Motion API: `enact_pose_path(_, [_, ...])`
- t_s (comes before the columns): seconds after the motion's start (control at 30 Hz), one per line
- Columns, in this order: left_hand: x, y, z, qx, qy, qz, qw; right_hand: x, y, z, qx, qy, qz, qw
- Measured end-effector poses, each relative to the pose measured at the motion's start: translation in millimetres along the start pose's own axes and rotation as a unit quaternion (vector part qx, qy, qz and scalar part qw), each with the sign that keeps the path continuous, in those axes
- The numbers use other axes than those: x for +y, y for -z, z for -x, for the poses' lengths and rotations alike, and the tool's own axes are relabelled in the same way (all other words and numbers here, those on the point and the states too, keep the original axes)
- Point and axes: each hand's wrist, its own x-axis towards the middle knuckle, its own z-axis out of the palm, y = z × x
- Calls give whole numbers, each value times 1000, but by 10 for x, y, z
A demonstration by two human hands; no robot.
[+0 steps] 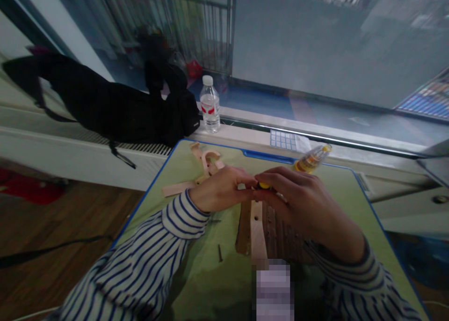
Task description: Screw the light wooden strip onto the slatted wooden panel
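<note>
My left hand (226,187) reaches in over the table, its fingertips pinched together and meeting those of my other hand. My right hand (310,206) has its thumb and fingers closed round a small yellow-and-black thing (264,186), perhaps a tool handle; most of it is hidden. What my left fingertips hold is covered. Just below both hands, a pale wooden strip (257,225) with a dark hole lies along a brown slatted wooden piece (282,234), partly under my right hand. A dark screw (220,253) lies left of the strip, and another screw (214,221) is near my left sleeve.
Curved pale wooden parts (210,158) and a flat wooden piece (177,188) lie at the table's (196,274) far left. A bottle of yellow liquid (312,158) is at the back right. On the sill behind stand a water bottle (210,106) and a black bag (122,108).
</note>
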Motion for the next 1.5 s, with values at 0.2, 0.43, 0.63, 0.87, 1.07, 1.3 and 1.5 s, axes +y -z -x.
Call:
enact_pose_path(0.2, [-11, 2, -1, -13, -17, -1, 1000, 10, 0, -17, 0, -5, 22, 1000])
enact_pose_path(0.43, [6, -14, 6, 9, -18, -36, 999, 9, -7, -11, 6, -5, 22, 1000])
enact_pose_path(0.63, [-27, -54, 0, 59, -16, -46, 997, -14, -3, -14, 3, -3, 18, 1000])
enact_pose_path(0.87, [-31, -46, -13, 54, -4, -18, 998, -28, -7, 4, 14, 5, 2, 1000])
enact_pose_path(1.07, [-11, -26, -10, 29, 15, -16, 999, -23, 2, 13, -5, 9, -5, 1000])
enact_pose_path(1.3, [-25, -6, -1, -18, -20, -2, 1000, -23, -3, 0, 4, 6, 28, 1000])
enact_pose_path(1.5, [-31, -9, 14, -16, -22, -9, 1000, -33, -3, -8, 1, -1, 34, 999])
